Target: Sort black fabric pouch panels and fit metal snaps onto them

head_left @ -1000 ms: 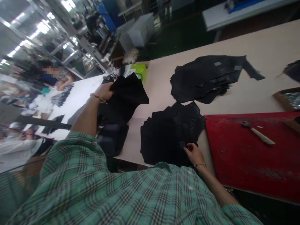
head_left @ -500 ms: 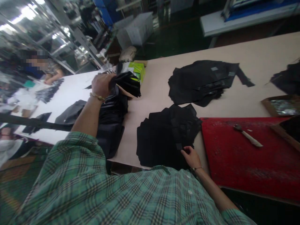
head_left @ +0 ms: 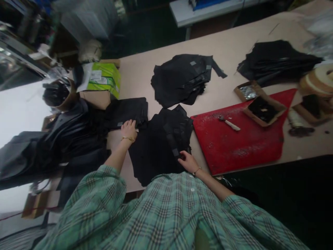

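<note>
My left hand [head_left: 128, 130] rests on a flat, folded black fabric piece [head_left: 127, 111] lying on the beige table [head_left: 135, 69], holding nothing that I can make out. My right hand [head_left: 187, 162] lies on the edge of a loose stack of black fabric pieces [head_left: 158, 149], its fingers close to a small grey tag [head_left: 176, 152]. A second black stack [head_left: 180, 80] lies beyond it, apart from both hands. A third black heap [head_left: 278, 60] sits farther right.
A red cutting board [head_left: 234, 146] holds a white-handled knife [head_left: 230, 124] and a cardboard tray [head_left: 264, 111]. Dark shiny garments [head_left: 70, 139] are heaped at left. Behind them stands a green package [head_left: 102, 80]. A second table's white top [head_left: 15, 107] lies beyond.
My left hand has come down from gripping and lifting the black piece and now lies on it, flat on the table. The view has swung back, showing more of the table's right end.
</note>
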`<action>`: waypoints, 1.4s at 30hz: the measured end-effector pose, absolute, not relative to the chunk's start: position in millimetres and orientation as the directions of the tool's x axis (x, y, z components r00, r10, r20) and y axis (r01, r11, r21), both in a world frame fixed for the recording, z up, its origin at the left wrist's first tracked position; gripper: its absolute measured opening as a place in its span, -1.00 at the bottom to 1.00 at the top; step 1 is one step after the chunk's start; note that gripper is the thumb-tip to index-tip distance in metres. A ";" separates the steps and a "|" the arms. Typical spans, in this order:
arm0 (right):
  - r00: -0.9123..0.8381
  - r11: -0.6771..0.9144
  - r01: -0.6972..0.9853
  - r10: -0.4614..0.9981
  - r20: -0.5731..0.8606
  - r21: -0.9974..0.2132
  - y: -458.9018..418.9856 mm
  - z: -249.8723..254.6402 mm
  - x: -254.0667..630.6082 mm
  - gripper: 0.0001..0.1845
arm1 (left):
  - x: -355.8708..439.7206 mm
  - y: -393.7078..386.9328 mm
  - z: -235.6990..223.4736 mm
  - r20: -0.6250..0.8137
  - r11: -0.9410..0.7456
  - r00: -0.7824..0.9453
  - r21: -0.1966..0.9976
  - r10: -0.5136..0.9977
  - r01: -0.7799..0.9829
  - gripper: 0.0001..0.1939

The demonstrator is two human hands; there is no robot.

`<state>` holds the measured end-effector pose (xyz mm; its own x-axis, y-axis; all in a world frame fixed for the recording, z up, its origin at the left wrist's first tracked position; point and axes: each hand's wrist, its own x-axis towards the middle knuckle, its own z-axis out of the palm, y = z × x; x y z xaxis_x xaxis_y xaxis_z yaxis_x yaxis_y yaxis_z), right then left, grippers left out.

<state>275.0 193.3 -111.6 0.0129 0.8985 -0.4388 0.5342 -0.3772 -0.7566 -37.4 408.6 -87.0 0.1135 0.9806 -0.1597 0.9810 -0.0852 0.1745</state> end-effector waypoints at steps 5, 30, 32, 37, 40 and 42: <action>-0.249 -0.108 0.574 0.921 -0.298 -0.811 201.9 -86.9 239.1 -0.70 | 44.8 264.3 -97.5 -0.397 0.246 0.168 0.795 0.902 0.555 -0.50; 0.287 -0.670 -0.134 0.679 -0.676 -0.730 148.5 -162.1 237.0 -0.62 | 118.4 204.4 -93.3 -0.359 -0.137 0.257 0.327 0.897 0.935 -0.73; 0.295 -0.660 -0.077 0.701 -0.649 -0.748 150.7 -165.9 236.0 -0.64 | 122.1 200.4 -107.9 -0.362 -0.115 0.244 0.342 0.900 0.933 -0.69; 0.264 -0.621 0.014 0.758 -0.596 -0.784 154.6 -168.7 235.3 -0.60 | 111.1 202.2 -119.1 -0.318 -0.077 0.212 0.390 0.924 0.917 -0.71; 0.243 -0.590 0.035 0.788 -0.565 -0.807 154.8 -167.6 235.8 -0.62 | 113.2 200.6 -121.3 -0.305 -0.044 0.181 0.405 0.935 0.913 -0.67; 0.218 -0.593 -0.002 0.785 -0.580 -0.805 154.5 -167.2 236.0 -0.63 | 116.6 198.4 -121.9 -0.304 -0.018 0.158 0.416 0.940 0.909 -0.67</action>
<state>236.0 154.5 -167.2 0.2180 0.7852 -0.5796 -0.0024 -0.5934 -0.8049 116.6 198.4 -121.9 0.1578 0.9396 -0.3037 0.9091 -0.0181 0.4162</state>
